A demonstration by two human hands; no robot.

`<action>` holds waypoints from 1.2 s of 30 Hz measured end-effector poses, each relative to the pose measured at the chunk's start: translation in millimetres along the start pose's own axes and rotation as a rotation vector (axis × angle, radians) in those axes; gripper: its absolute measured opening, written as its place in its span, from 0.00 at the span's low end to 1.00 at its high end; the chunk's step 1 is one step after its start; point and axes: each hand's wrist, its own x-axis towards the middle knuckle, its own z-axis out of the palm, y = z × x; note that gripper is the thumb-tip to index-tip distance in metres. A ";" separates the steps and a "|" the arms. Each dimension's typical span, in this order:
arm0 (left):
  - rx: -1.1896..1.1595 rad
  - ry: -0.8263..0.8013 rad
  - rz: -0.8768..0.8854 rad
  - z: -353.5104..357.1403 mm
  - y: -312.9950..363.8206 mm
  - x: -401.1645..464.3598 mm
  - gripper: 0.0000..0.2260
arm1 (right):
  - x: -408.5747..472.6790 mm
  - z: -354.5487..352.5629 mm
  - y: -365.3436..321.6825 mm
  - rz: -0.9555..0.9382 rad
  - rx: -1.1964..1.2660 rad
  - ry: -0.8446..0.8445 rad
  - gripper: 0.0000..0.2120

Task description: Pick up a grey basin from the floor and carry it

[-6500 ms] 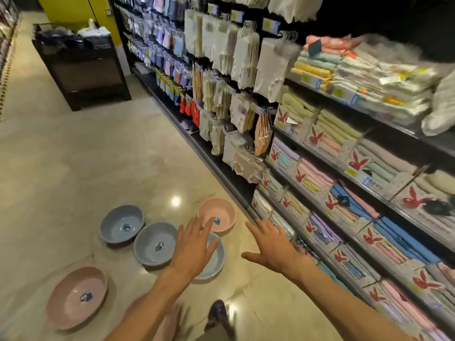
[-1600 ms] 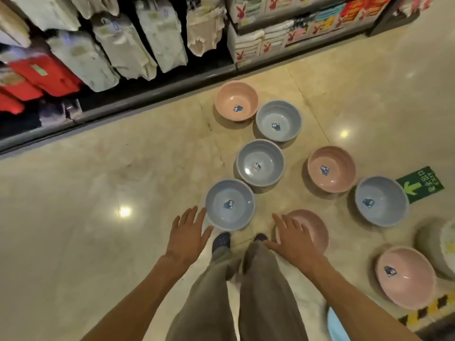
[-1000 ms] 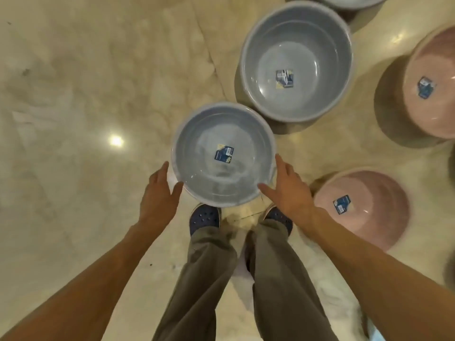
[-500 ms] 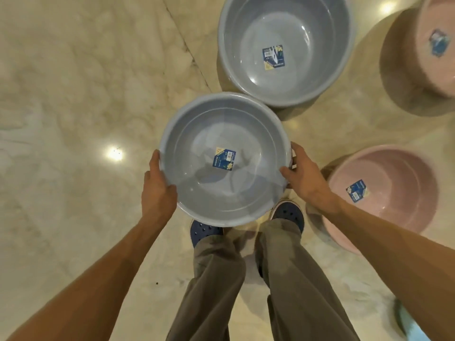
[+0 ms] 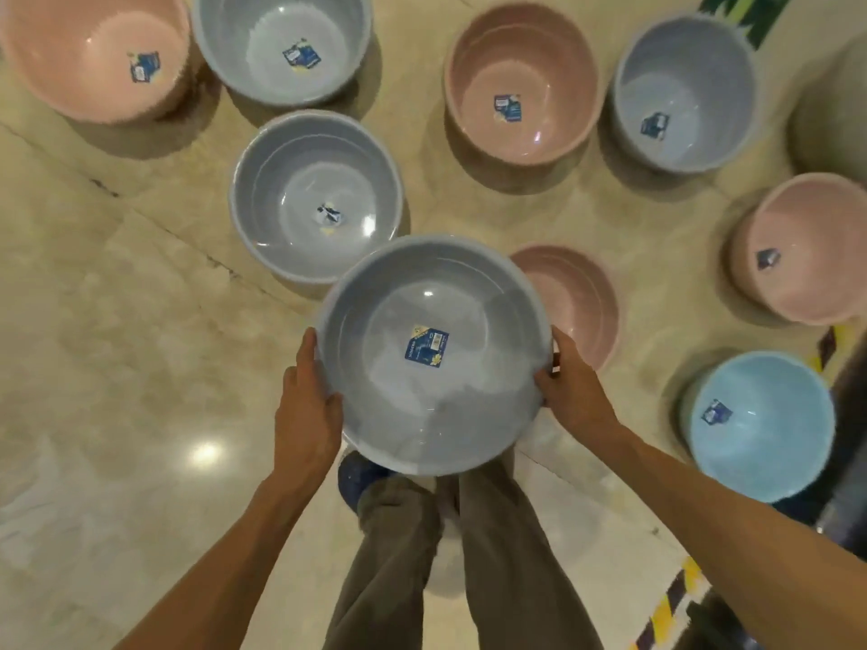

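I hold a grey plastic basin (image 5: 375,401) with a blue label inside it, lifted off the floor above my feet. My left hand (image 5: 307,410) grips its left rim, fingers under and thumb along the edge. My right hand (image 5: 574,391) grips the right rim in the same way. The basin partly hides a pink basin (image 5: 581,302) that stands on the floor just to its right. Another grey basin (image 5: 314,194) stands on the floor just beyond, up and to the left.
Several more basins stand on the shiny beige floor: pink (image 5: 89,49) and grey (image 5: 281,44) at the top left, pink (image 5: 520,82) and grey (image 5: 685,91) at the top, pink (image 5: 807,246) and light blue (image 5: 760,424) at the right. Yellow-black hazard tape (image 5: 666,607) runs at the lower right.
Both hands closed on the grey basin's rim and lifted it from the floor. The view has risen, so more basins show around it.
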 end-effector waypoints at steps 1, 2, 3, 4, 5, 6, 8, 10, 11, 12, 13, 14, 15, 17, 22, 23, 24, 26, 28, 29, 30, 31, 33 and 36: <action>0.012 -0.014 0.022 6.5 14.3 -0.5 0.30 | -7.4 -11.1 6.7 0.015 0.010 0.028 0.29; 0.025 -0.035 0.042 14.3 27.9 -0.5 0.30 | -13.3 -21.7 15.8 0.037 0.023 0.056 0.28; 0.036 -0.061 0.064 23.4 39.4 0.1 0.30 | -18.6 -31.6 24.8 0.067 0.047 0.078 0.27; 0.046 -0.088 0.085 33.8 48.6 2.6 0.30 | -22.2 -39.7 35.8 0.095 0.079 0.099 0.27; 0.062 -0.114 0.104 44.5 57.6 4.6 0.30 | -25.6 -47.6 47.0 0.119 0.106 0.113 0.26; 0.081 -0.135 0.120 55.0 64.5 6.2 0.31 | -28.4 -54.6 60.2 0.133 0.129 0.129 0.26; 0.121 -0.159 0.154 75.7 81.1 9.4 0.31 | -30.5 -69.2 83.1 0.155 0.166 0.160 0.26; 0.179 -0.177 0.172 96.1 100.1 12.8 0.30 | -28.0 -85.1 98.3 0.178 0.199 0.170 0.26; 0.196 -0.178 0.165 105.6 111.2 13.3 0.29 | -26.5 -93.5 103.9 0.188 0.221 0.175 0.25; 0.199 -0.171 0.154 115.0 121.2 14.7 0.28 | -23.3 -101.1 110.1 0.191 0.239 0.187 0.25; 0.200 -0.167 0.144 123.7 131.3 16.5 0.28 | -19.9 -108.3 115.6 0.204 0.248 0.193 0.25; 0.205 -0.166 0.142 132.7 140.9 19.7 0.28 | -14.9 -114.6 121.4 0.215 0.258 0.195 0.25; 0.217 -0.167 0.141 141.9 150.2 23.3 0.27 | -9.2 -120.7 125.8 0.237 0.267 0.189 0.26; 0.226 -0.163 0.136 160.6 159.1 33.2 0.25 | 4.6 -128.4 136.2 0.277 0.290 0.176 0.28; 0.287 -0.168 0.122 206.3 154.9 83.0 0.20 | 54.3 -124.6 170.4 0.333 0.323 0.187 0.27; 0.300 -0.164 0.121 213.5 150.3 93.0 0.18 | 63.9 -119.3 177.1 0.340 0.339 0.191 0.27; 0.325 -0.155 0.122 220.4 144.8 102.6 0.18 | 73.2 -112.8 182.3 0.342 0.350 0.198 0.26; 0.369 -0.152 0.097 234.6 133.4 121.6 0.19 | 91.0 -97.9 192.6 0.346 0.337 0.219 0.23; 0.396 -0.155 0.077 248.9 121.4 139.2 0.18 | 107.0 -79.6 203.3 0.353 0.311 0.221 0.19; 0.411 -0.164 0.068 256.2 116.5 146.5 0.18 | 114.4 -71.0 210.1 0.353 0.307 0.229 0.17; 0.430 -0.178 0.057 262.7 111.2 153.6 0.20 | 121.2 -63.9 215.5 0.357 0.305 0.240 0.16; 0.441 -0.188 0.047 268.3 106.4 159.6 0.21 | 127.7 -58.0 220.2 0.361 0.306 0.253 0.15; 0.443 -0.205 0.032 277.6 95.2 168.8 0.22 | 138.3 -47.5 228.6 0.373 0.320 0.265 0.19; 0.433 -0.205 0.050 282.6 82.3 175.5 0.24 | 144.6 -36.1 236.6 0.409 0.331 0.233 0.25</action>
